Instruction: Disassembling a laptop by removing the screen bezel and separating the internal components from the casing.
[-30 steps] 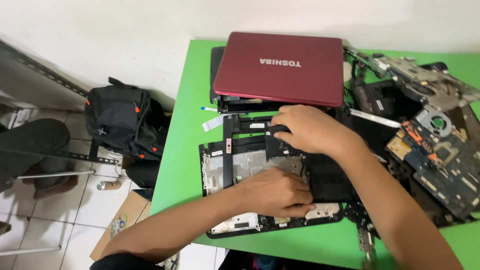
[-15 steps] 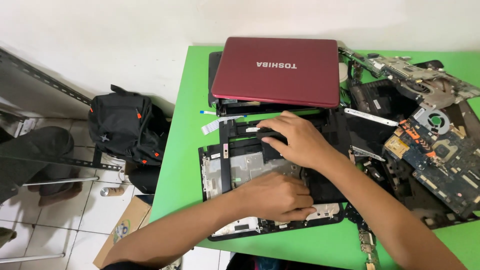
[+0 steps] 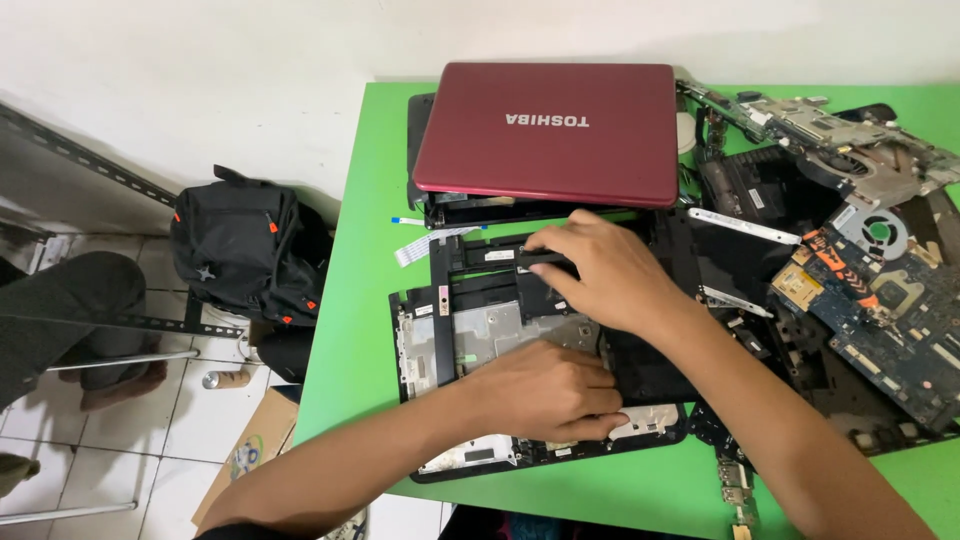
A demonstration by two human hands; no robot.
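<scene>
A stripped black laptop base [image 3: 440, 345] lies on the green table [image 3: 360, 300], its metal inner plate showing. My left hand [image 3: 545, 390] presses flat on the near part of the base, fingers together. My right hand [image 3: 605, 270] rests over the far part, its fingertips closed on a black plastic frame piece [image 3: 540, 258]. A dark red laptop lid [image 3: 550, 130] lies closed just beyond my right hand.
Blue circuit boards with a fan [image 3: 880, 280], metal brackets and black casings crowd the table's right side. A flat ribbon cable [image 3: 420, 245] lies at the left edge. On the tiled floor stand a black backpack [image 3: 245, 245] and a cardboard piece [image 3: 255, 450].
My right hand has slid toward me and to the left along the frame piece. My left hand stays on the base. The view has shifted slightly.
</scene>
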